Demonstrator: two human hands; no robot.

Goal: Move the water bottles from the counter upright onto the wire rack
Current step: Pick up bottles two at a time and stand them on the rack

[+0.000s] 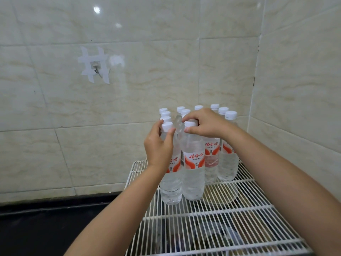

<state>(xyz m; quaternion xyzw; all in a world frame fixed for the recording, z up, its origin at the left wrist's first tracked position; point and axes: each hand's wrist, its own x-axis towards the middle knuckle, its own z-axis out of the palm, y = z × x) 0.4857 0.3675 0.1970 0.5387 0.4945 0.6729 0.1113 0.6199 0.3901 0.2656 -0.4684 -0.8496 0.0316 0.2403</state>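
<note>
Several clear water bottles with white caps and red-orange labels stand upright in rows at the back of the white wire rack (pixel 230 215). My left hand (pixel 159 146) grips the neck of the front left bottle (pixel 170 185), fingers curled just under its cap. My right hand (pixel 204 123) pinches the cap and neck of the front middle bottle (pixel 193 174), which stands next to it. Both bottles rest with their bases on the rack. More bottles (pixel 227 163) stand to the right and behind.
Tiled walls meet in a corner right behind the bottles. A taped hook (pixel 96 68) is on the wall at upper left. A dark counter (pixel 46 228) lies left of the rack. Dark items show through the wires below the rack's front.
</note>
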